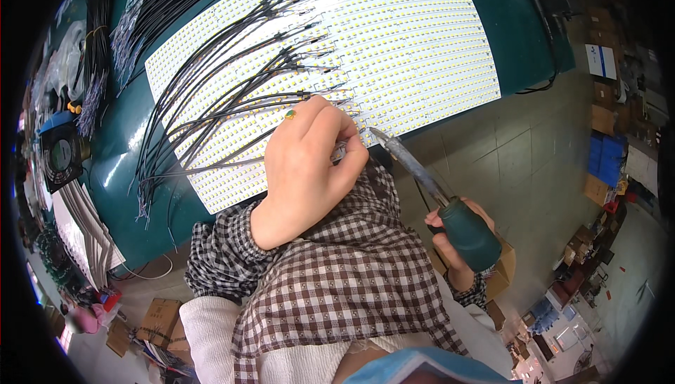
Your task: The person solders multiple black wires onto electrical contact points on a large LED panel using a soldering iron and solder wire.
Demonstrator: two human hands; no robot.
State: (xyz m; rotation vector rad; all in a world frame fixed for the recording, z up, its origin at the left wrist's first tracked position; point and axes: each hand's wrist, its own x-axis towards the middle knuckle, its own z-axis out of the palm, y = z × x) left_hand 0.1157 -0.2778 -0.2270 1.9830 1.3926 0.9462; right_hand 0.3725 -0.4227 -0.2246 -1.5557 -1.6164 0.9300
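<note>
A large white panel of LED strips (415,25), dotted with small yellow squares, lies on the green table. Several black cables (232,74) run across its left half, their thin wire ends at the seam down the middle. My left hand (309,162) is closed in a pinch at the panel's near edge, on a black cable that runs in from the left; its tip is hidden by my fingers. In my right hand (460,243) is a soldering iron (472,236) with a dark green handle. Its tip points at the seam beside my left fingertips; contact I cannot tell.
More black cables in bundles (98,46) lie at the left of the green table (116,201). A small black fan (63,152) and a stack of white sheets (84,233) sit at its left edge. Cardboard boxes (160,319) stand on the floor.
</note>
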